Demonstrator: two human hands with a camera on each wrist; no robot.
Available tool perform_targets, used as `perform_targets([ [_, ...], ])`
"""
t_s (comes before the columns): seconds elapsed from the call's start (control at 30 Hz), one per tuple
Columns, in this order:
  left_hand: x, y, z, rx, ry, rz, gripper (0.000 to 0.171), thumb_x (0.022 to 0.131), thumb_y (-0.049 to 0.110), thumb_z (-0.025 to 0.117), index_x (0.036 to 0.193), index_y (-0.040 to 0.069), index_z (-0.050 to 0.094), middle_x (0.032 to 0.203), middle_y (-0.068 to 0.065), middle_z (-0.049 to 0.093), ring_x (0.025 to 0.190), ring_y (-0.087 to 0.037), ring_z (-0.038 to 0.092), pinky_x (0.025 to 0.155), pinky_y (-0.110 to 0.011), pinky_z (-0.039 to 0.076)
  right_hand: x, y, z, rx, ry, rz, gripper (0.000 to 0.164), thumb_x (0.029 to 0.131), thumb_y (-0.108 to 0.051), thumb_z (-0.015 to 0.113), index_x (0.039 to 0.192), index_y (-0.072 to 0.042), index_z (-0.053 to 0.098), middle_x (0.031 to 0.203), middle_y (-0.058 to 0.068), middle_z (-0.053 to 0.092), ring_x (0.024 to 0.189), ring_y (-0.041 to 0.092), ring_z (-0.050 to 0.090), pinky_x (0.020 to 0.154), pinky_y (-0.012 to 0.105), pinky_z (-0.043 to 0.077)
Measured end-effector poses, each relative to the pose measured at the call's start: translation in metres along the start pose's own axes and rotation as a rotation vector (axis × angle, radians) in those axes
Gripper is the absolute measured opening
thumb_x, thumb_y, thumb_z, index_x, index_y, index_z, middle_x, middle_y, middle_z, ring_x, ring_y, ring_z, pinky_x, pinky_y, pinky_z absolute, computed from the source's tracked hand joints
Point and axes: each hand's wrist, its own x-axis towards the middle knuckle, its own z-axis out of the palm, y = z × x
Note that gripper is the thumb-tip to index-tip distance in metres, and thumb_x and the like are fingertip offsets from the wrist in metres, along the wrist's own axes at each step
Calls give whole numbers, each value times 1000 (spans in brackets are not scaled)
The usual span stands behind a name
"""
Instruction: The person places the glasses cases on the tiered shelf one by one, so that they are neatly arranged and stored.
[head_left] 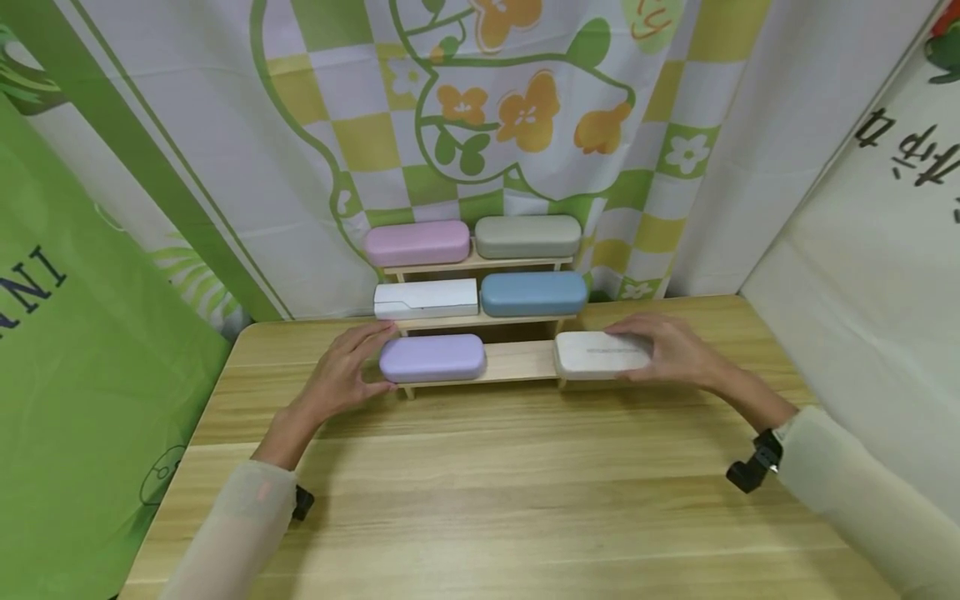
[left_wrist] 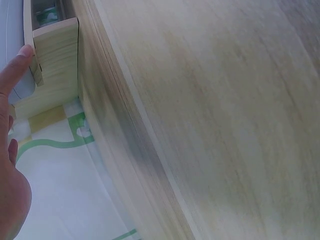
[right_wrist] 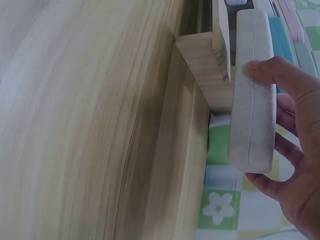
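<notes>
My right hand (head_left: 671, 346) grips a white glasses case (head_left: 596, 355) by its right end, thumb in front and fingers behind. In the right wrist view, this case (right_wrist: 250, 130) sticks out past the end of the shelf. My left hand (head_left: 341, 371) is at the left end of the bottom tier, beside a lilac glasses case (head_left: 432, 358). Its thumb lies on the edge of the wooden shelf (left_wrist: 57, 47), with the other fingers toward the back, partly hidden. The stepped wooden shelf (head_left: 517, 361) has bare board between the lilac and white cases.
A white case (head_left: 426, 300) and a blue case (head_left: 534, 294) sit on the middle tier. Pink (head_left: 417, 243) and grey-green (head_left: 528, 237) cases fill the top one. A patterned curtain (head_left: 525, 108) hangs behind the wooden table (head_left: 480, 500).
</notes>
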Motion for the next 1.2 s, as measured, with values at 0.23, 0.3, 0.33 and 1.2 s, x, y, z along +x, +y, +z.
perform_targets([
  [0.23, 0, -2, 1, 0, -7, -1, 107, 54, 15, 109, 146, -2, 59, 149, -20, 58, 135, -43, 55, 115, -59, 44, 7, -8, 8, 21, -20, 40, 66, 65, -18, 99, 125, -3, 75, 122, 17, 76, 111, 40, 71, 91, 57, 59],
  [0.3, -1, -2, 2, -2, -4, 1, 107, 53, 15, 109, 146, -3, 59, 149, -20, 58, 134, -43, 55, 115, -59, 45, 9, -10, 11, 26, -29, 54, 66, 65, -17, 99, 125, -3, 75, 123, 17, 76, 113, 41, 70, 93, 58, 58],
  [0.33, -1, -2, 2, -2, -3, 2, 107, 53, 15, 109, 146, -2, 59, 149, -20, 58, 134, -43, 56, 115, -59, 45, 10, -11, 12, 27, -31, 60, 66, 65, -18, 99, 125, -3, 75, 123, 17, 76, 113, 41, 70, 94, 58, 58],
  [1.2, 0, -1, -1, 2, -2, 8, 106, 54, 16, 109, 146, -2, 59, 149, -20, 58, 135, -44, 55, 115, -59, 45, 41, -30, 37, 30, -1, 19, 65, 64, -12, 97, 125, -2, 75, 120, 19, 76, 106, 38, 72, 86, 52, 62],
])
